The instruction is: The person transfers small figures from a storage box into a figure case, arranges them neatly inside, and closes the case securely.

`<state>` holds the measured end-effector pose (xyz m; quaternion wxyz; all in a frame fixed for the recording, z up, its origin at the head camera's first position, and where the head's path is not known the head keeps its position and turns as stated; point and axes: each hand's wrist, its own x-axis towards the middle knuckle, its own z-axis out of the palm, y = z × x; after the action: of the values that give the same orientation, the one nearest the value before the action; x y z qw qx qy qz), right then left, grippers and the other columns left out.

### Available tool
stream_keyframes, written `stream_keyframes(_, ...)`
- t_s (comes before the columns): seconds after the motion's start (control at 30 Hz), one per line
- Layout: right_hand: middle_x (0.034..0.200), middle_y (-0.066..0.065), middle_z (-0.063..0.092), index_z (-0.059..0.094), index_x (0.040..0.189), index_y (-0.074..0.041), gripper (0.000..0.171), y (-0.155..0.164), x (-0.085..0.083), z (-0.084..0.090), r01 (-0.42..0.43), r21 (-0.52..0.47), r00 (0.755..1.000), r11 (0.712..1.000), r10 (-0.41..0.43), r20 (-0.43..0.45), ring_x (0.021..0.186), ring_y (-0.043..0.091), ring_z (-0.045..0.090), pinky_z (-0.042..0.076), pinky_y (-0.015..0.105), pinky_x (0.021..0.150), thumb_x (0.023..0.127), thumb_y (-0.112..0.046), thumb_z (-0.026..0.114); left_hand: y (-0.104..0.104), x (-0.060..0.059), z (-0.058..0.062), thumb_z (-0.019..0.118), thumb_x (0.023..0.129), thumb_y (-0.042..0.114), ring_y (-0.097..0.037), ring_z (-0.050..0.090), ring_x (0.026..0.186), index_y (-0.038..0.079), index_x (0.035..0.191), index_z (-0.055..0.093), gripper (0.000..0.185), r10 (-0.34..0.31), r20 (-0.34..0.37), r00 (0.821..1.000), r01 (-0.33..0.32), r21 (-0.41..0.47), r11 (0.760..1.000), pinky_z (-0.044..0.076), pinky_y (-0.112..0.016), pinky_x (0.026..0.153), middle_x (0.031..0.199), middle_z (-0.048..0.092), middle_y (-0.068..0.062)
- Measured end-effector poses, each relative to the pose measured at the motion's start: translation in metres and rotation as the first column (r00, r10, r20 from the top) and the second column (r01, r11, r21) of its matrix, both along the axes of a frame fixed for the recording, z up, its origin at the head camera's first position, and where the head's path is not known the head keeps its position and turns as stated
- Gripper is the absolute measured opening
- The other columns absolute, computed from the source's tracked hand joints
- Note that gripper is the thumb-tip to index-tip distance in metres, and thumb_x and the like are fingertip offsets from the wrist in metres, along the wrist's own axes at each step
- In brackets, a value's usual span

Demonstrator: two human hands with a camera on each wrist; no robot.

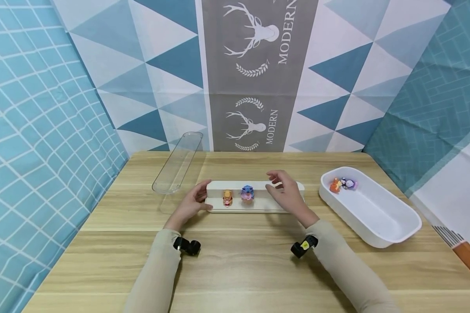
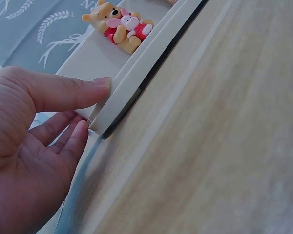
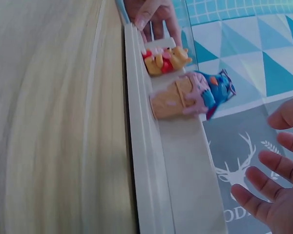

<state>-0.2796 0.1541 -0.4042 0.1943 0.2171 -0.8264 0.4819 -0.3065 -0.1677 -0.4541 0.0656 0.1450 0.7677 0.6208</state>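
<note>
A cream stepped display base (image 1: pixel 272 208) lies on the table. On its lower step stand a Winnie-the-Pooh figurine hugging a piglet (image 1: pixel 227 198) and, to its right, a blue Stitch figurine in an ice cream cone (image 1: pixel 247 194). My left hand (image 1: pixel 190 203) grips the base's left end; in the left wrist view the thumb (image 2: pixel 90 92) lies on its front ledge, with fingers against the end. Over the base's right part, my right hand (image 1: pixel 286 193) holds nothing, its fingers spread and slightly bent in the right wrist view.
A clear plastic cover (image 1: pixel 176 167) stands at the left back, near my left hand. To the right is a white tub (image 1: pixel 370 213), with several small figurines (image 1: pixel 342 184) in its far left corner. Patterned cloth (image 1: pixel 258 78) hangs behind the wooden table (image 1: pixel 235 269).
</note>
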Motion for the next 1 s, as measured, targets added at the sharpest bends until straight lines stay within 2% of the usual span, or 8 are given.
stream_keyframes(0.17,0.106,0.02,0.062,0.06,0.121,0.003,0.034,0.012,0.001,0.005,0.019,0.092,0.999,0.996,-0.017,-0.027,0.093,0.032,0.061,0.058,0.046,0.078,0.088,-0.001,0.068,0.0,0.001,0.001,0.066,0.077,-0.024,-0.042,0.039,0.136,0.003,0.154,0.033,0.087,-0.002,0.003,1.0,0.002,0.008,1.0,0.031,-0.048,0.117,0.148,0.039,-0.027)
stream_keyframes(0.37,0.108,0.021,0.061,0.059,0.122,0.003,0.035,0.023,0.003,0.015,0.023,0.17,0.999,0.985,-0.014,-0.052,0.094,0.035,0.06,0.056,0.05,0.077,0.088,0.0,0.068,0.002,0.001,0.004,0.066,0.077,-0.024,-0.041,0.04,0.135,0.001,0.154,0.032,0.088,-0.001,-0.012,1.0,0.001,0.005,1.0,0.031,-0.048,0.116,0.147,0.04,-0.028)
stream_keyframes(0.57,0.109,0.022,0.06,0.058,0.124,0.004,0.036,0.035,0.007,0.022,0.014,0.271,0.998,0.962,0.002,-0.056,0.095,0.04,0.059,0.055,0.054,0.077,0.09,-0.003,0.068,0.002,0.002,0.005,0.066,0.077,-0.024,-0.041,0.04,0.135,0.001,0.154,0.032,0.088,0.001,-0.014,1.0,-0.001,0.008,1.0,0.031,-0.048,0.117,0.147,0.041,-0.027)
stream_keyframes(0.77,0.112,0.021,0.06,0.058,0.124,0.003,0.036,0.046,0.009,0.028,0.028,0.342,0.998,0.939,-0.008,-0.061,0.097,0.04,0.059,0.054,0.051,0.077,0.091,-0.006,0.067,0.001,0.0,0.001,0.066,0.078,-0.023,-0.041,0.039,0.136,0.003,0.154,0.033,0.087,-0.001,-0.004,1.0,0.001,0.01,1.0,0.031,-0.047,0.117,0.147,0.041,-0.027)
stream_keyframes(0.8,0.113,0.021,0.06,0.058,0.124,0.003,0.035,0.048,0.008,0.029,0.032,0.351,0.998,0.936,-0.01,-0.065,0.098,0.039,0.059,0.054,0.05,0.078,0.091,-0.006,0.067,0.001,0.002,0.004,0.066,0.078,-0.023,-0.042,0.039,0.136,0.002,0.154,0.033,0.086,-0.002,-0.005,1.0,0.002,0.008,1.0,0.031,-0.048,0.117,0.147,0.04,-0.028)
stream_keyframes(1.0,0.118,0.02,0.06,0.057,0.125,0.004,0.035,0.057,0.01,0.038,0.031,0.417,0.999,0.908,-0.01,-0.053,0.105,0.035,0.058,0.053,0.052,0.09,0.093,-0.007,0.065,0.002,0.003,0.004,0.066,0.078,-0.023,-0.043,0.039,0.135,0.0,0.153,0.032,0.085,0.0,-0.016,1.0,0.0,-0.003,1.0,0.03,-0.048,0.117,0.145,0.041,-0.03)
